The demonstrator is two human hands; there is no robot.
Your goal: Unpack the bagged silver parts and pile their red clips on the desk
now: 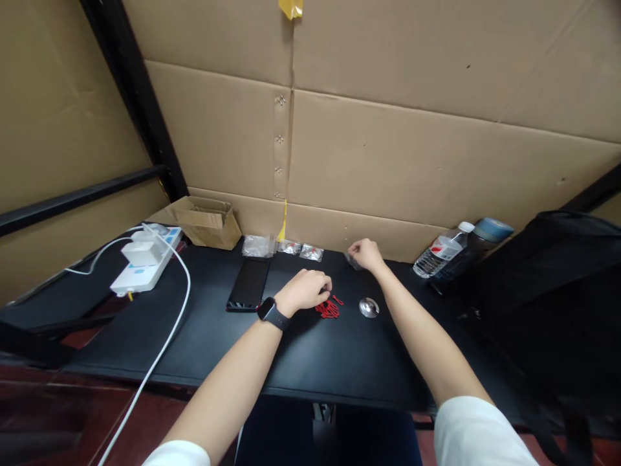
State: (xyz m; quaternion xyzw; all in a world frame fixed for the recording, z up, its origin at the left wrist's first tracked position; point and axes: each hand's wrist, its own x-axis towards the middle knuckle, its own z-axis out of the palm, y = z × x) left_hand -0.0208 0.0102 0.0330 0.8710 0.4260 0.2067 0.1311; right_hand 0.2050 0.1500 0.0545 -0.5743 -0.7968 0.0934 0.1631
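Note:
My left hand point(308, 289), with a black watch on its wrist, is bent over a small pile of red pin-like loops point(328, 309) on the black tabletop. Its fingers are closed at the pile's far edge, and what they pinch is hidden. Farther back, by the cardboard wall, my right hand point(367, 254) has its fingers closed on a small clear plastic bag point(352, 262). A shiny round metal piece point(369, 307) lies between the red pile and my right forearm. Small clear bags with red and silvery contents point(311, 252) rest against the wall.
A black phone point(248, 285) lies left of my left hand, below a stack of clear bags point(257, 246). Farther left are an open cardboard box point(206, 223) and a white power strip point(150, 259) with a trailing cable. At right stand bottles point(439, 252) and a black bag point(543, 310).

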